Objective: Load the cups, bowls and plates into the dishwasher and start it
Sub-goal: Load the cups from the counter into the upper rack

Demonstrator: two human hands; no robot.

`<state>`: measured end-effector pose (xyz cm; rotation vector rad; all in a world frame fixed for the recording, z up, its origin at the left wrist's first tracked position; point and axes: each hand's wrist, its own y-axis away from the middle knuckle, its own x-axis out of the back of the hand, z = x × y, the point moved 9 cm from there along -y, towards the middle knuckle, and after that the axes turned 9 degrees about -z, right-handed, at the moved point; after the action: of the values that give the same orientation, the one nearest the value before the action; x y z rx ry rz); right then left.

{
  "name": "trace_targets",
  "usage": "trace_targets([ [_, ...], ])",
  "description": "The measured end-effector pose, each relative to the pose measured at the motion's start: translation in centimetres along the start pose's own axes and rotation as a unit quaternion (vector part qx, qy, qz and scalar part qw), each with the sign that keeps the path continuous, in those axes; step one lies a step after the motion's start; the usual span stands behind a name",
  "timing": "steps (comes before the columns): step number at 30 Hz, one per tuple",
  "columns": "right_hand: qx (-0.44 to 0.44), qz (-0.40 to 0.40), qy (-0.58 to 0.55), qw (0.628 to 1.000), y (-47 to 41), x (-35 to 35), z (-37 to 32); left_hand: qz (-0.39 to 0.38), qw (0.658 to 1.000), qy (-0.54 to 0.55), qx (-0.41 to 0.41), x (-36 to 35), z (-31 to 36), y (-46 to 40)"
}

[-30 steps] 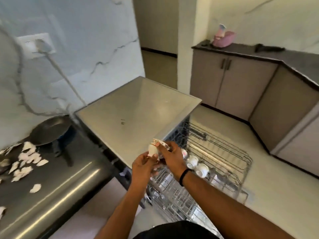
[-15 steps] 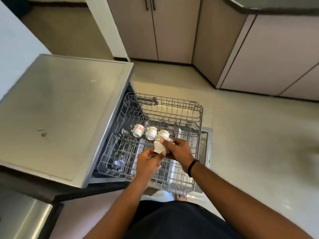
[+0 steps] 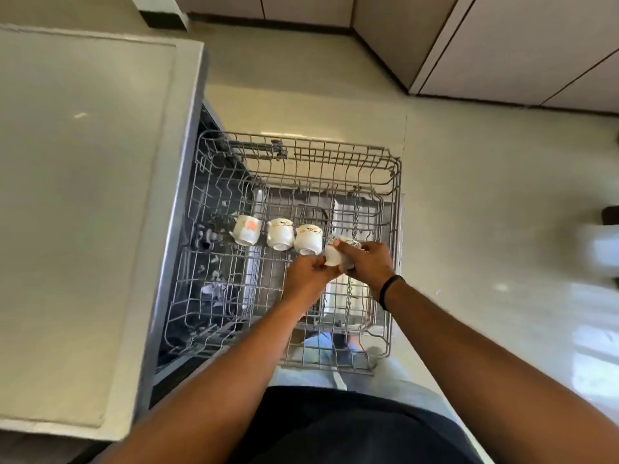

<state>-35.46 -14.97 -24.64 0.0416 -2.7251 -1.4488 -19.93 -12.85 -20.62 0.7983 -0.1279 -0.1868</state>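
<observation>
A grey wire dishwasher rack [image 3: 388,162] is pulled out over the floor. Three white patterned cups lie in a row in it: one with a pink mark [image 3: 247,230], a middle one [image 3: 280,233] and a right one [image 3: 308,238]. Both hands hold a fourth white cup [image 3: 335,256] just right of that row, low over the rack. My right hand [image 3: 366,262] grips it from above and the right. My left hand [image 3: 310,276] pinches its lower left side.
The dishwasher's flat grey top [image 3: 83,195] fills the left. Beige cabinets [image 3: 502,45] line the far right wall. Pale tiled floor [image 3: 485,195] spreads to the right of the rack. A lower rack shows through the wires.
The view has tilted down from the room onto the rack. Both hands have carried the cup down and right, to the end of the row of cups.
</observation>
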Motion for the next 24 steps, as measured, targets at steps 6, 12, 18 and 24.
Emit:
trace_targets([
  [6, -0.032, 0.032, 0.034, 0.998, -6.7, 0.9, 2.0, 0.014, 0.999, -0.025, 0.024, -0.7, -2.8, -6.1],
  [12, -0.015, 0.06, 0.107, 0.992, -11.6, 0.3, 1.7, 0.133, 0.986, 0.085, 0.044, -0.9, -7.2, -10.7],
  [18, 0.009, 0.096, 0.14, 0.985, -13.3, 1.0, 3.0, 0.227, 0.959, 0.16, 0.05, -1.5, -9.1, -11.6],
  [24, 0.023, 0.089, 0.141, 0.986, -13.6, -0.1, 3.7, 0.246, 0.952, 0.181, 0.038, -1.0, -10.7, -11.1],
])
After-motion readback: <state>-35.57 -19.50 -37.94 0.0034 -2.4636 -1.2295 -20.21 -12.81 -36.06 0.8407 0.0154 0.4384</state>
